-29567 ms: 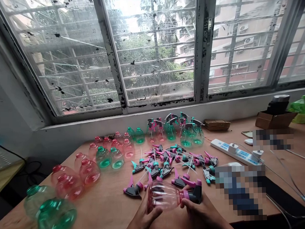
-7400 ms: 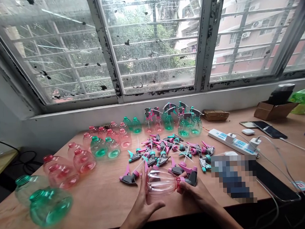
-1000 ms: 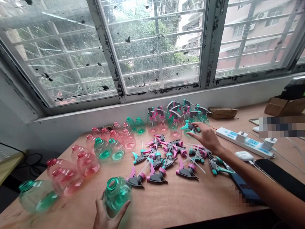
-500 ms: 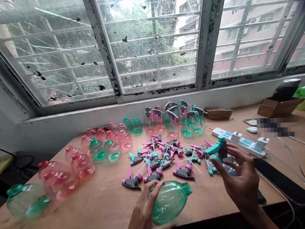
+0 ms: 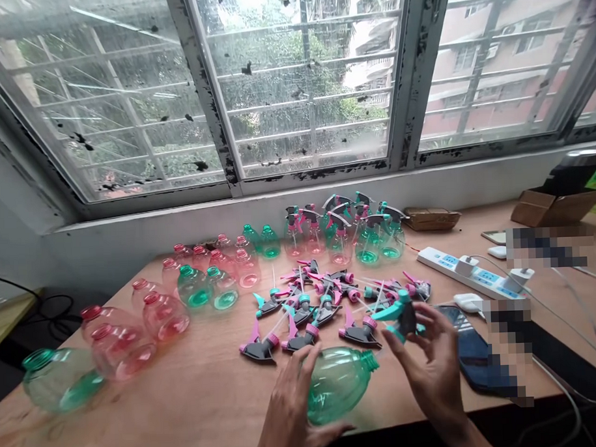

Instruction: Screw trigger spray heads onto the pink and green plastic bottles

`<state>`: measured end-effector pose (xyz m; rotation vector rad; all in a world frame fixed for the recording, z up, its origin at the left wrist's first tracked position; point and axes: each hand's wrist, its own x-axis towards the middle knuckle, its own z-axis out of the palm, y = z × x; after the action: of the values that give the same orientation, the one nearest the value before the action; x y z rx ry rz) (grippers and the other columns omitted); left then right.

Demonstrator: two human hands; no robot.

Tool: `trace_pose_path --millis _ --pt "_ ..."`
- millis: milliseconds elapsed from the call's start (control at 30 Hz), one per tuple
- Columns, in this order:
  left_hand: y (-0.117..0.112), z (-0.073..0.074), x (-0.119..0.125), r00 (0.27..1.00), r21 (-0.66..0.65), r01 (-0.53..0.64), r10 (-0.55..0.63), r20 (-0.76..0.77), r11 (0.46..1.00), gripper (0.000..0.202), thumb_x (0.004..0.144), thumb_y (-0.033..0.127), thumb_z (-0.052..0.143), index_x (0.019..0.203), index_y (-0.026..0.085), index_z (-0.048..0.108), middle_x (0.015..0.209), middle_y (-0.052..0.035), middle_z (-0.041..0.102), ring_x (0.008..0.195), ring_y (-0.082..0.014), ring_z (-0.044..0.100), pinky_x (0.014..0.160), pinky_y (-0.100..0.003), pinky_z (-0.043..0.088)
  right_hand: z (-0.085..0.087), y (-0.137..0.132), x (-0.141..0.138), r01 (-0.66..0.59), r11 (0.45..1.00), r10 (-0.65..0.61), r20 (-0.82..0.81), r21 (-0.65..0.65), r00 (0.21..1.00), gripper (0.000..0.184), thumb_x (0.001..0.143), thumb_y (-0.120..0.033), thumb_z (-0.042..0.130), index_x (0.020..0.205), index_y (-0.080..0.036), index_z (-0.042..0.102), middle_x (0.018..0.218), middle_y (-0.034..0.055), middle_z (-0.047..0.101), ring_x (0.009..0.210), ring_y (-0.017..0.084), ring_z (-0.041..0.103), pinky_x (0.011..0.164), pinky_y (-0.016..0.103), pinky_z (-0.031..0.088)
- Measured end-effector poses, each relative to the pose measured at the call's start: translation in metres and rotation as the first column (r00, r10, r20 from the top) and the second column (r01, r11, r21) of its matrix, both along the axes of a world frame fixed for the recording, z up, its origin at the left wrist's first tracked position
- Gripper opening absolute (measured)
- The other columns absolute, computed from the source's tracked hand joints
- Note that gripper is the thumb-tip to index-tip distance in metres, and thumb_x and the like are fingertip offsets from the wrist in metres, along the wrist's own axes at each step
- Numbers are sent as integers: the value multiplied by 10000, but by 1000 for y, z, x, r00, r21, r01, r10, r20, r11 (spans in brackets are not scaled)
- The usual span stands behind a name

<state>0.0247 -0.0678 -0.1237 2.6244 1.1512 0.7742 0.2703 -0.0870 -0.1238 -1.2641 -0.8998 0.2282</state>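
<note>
My left hand (image 5: 291,406) is wrapped round a clear green bottle (image 5: 339,384) that lies on its side near the table's front edge, its open neck pointing right. My right hand (image 5: 430,365) holds a teal and grey spray trigger head (image 5: 397,313) just right of and above the bottle's neck, its thin dip tube pointing toward the neck. Behind them lies a heap of loose pink and teal trigger heads (image 5: 325,304).
Empty pink and green bottles (image 5: 159,313) stand at the left and back. Finished spray bottles (image 5: 357,238) line the window wall. A white power strip (image 5: 470,276), a phone (image 5: 473,354), cables and a cardboard box (image 5: 554,205) occupy the right of the wooden table (image 5: 196,390).
My right hand has brought the trigger head down and left, close to the bottle's neck. My left hand still holds the green bottle, now slightly turned.
</note>
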Motion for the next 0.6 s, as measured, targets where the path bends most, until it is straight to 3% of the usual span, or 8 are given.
trace_pose_path --millis 67,167,300,433,500,600 --pt "1 -4 0 999 19 -40 40 28 999 1174 637 647 832 1518 278 149 1408 -238 572 1305 -460 566 994 -630 564 -8 0 -8 -205 971 193 -103 -124 976 663 741 -471 814 1294 -287 499 1177 94 621 1015 303 633 711 383 590" --pt "3 -6 -2 998 32 -45 44 34 998 1109 657 703 769 1498 271 191 1405 -244 580 1311 -460 563 1010 -669 534 -15 -1 -10 -477 858 427 -252 -189 869 492 704 -468 849 1082 -253 618 824 10 655 675 212 634 527 303 555" --pt "6 -8 -6 999 15 -25 25 39 1000 1074 671 677 781 1496 260 234 1419 -236 565 1332 -437 545 1038 -651 518 -23 -2 0 -628 758 523 -412 -176 746 433 678 -450 875 986 -207 693 618 -49 610 458 136 537 472 286 503" --pt "10 -9 -10 1000 19 18 -18 11 1000 1097 630 569 879 1499 276 277 1455 -211 536 1351 -433 513 1094 -673 445 -27 -2 10 -723 656 574 -479 -216 664 498 596 -397 926 1027 -220 751 790 31 752 669 233 675 638 351 566" --pt "11 -7 -12 999 18 33 -33 -15 999 1130 599 505 925 1503 278 288 1468 -202 525 1362 -435 495 1108 -670 428 -23 -3 13 -731 637 578 -476 -244 663 491 588 -390 926 1028 -239 767 877 52 779 845 294 697 778 401 572" --pt "11 -3 -14 998 21 53 -52 -40 998 1151 586 452 949 1512 283 287 1464 -194 536 1357 -429 502 1110 -655 431 -16 -6 11 -746 605 625 -414 -279 662 494 586 -402 917 1038 -268 769 956 54 782 931 325 679 841 413 556"
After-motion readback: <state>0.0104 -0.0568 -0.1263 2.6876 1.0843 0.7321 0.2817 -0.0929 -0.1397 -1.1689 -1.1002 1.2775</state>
